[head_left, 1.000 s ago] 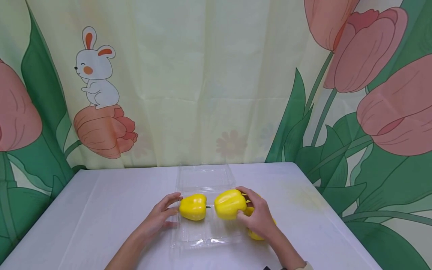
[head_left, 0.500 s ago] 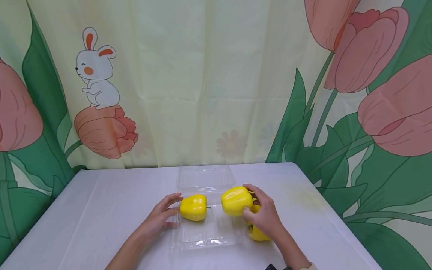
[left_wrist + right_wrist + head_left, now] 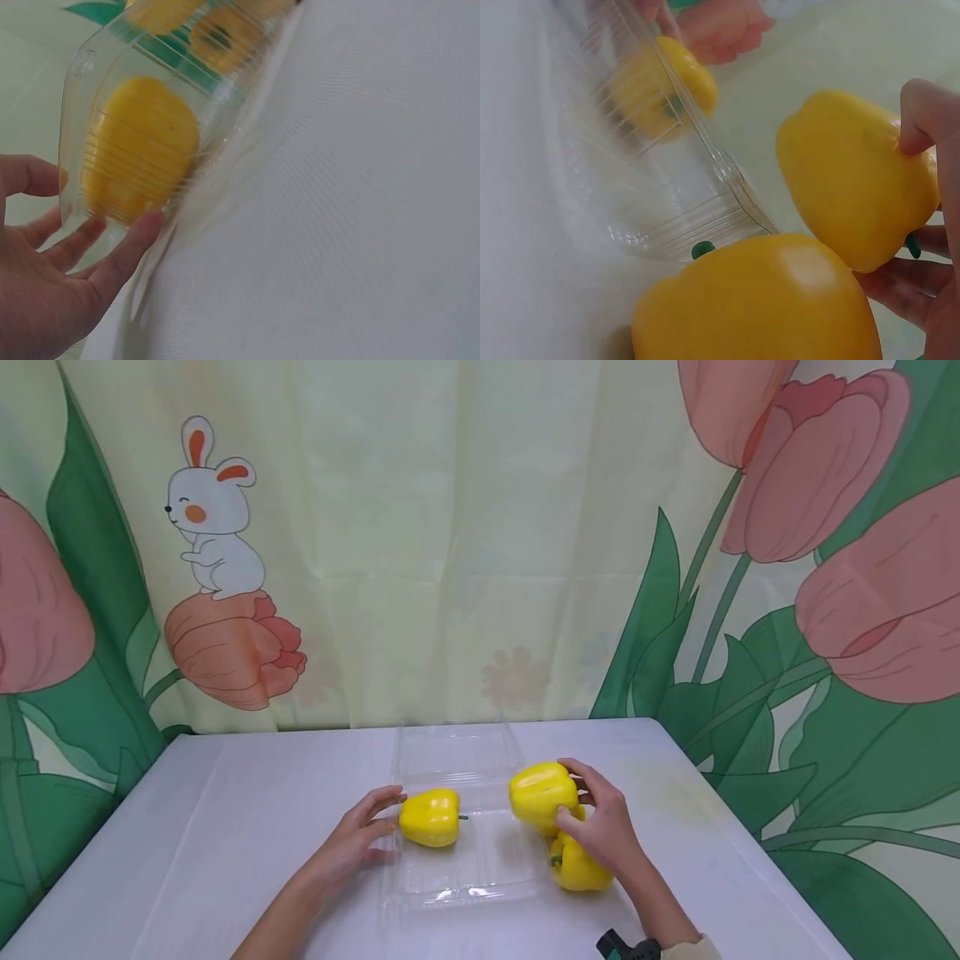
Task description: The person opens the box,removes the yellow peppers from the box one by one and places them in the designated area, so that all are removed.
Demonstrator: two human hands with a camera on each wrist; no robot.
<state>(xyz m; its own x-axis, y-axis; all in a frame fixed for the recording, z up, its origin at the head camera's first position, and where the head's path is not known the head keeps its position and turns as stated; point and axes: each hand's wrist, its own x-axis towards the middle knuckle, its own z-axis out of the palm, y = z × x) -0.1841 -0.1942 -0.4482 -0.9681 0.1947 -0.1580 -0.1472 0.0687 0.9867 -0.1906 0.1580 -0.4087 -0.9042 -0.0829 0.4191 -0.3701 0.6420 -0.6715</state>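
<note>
In the head view, my left hand grips the left end of a clear plastic container, fingertips at its rim and wall. A yellow bell pepper lies inside near that hand, stem pointing right. My right hand holds a second yellow bell pepper above the container's right end. In the right wrist view, this held pepper has its green stem towards the fingers. Another yellow bell pepper sits on the table just outside the container, partly behind the right hand. More yellow shows under the held pepper; whose it is, I cannot tell.
The container's clear lid lies open towards the back of the white-covered table. A curtain printed with tulips and a rabbit hangs behind. A dark device shows at the right wrist.
My right hand has moved right and slightly away with the held pepper, uncovering more of the pepper beside the container. The left hand and the pepper inside have stayed put.
</note>
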